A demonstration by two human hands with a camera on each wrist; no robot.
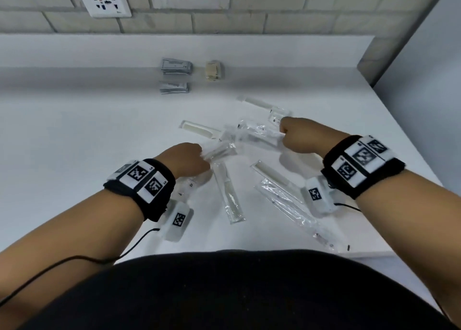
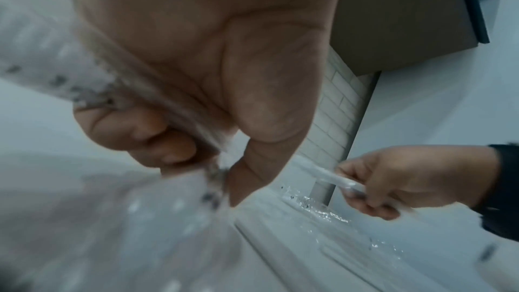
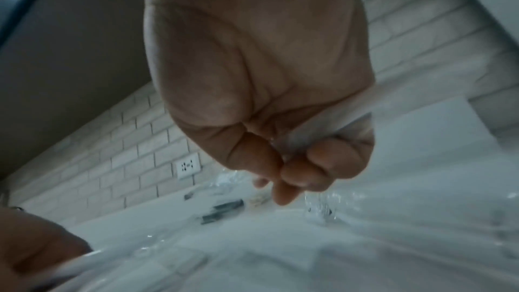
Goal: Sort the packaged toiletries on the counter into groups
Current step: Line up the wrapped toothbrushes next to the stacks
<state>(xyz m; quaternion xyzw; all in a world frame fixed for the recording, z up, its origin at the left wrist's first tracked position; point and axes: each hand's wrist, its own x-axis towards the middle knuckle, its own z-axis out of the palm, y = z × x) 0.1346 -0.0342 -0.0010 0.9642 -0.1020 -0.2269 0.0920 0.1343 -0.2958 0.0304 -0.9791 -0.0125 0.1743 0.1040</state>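
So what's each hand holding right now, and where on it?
Each hand grips a clear plastic packet near one end. The left hand holds its packet at the near end; the right hand holds the right end of its packet.

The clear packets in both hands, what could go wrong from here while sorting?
1. The left hand and right hand each grip a slick clear packet at one end only, with a second packet in the right, so one could slip out.
2. Loose clear packets overlap on the counter; a swinging packet may drag them.
3. One long packet lies near the counter's front edge and could be knocked off.
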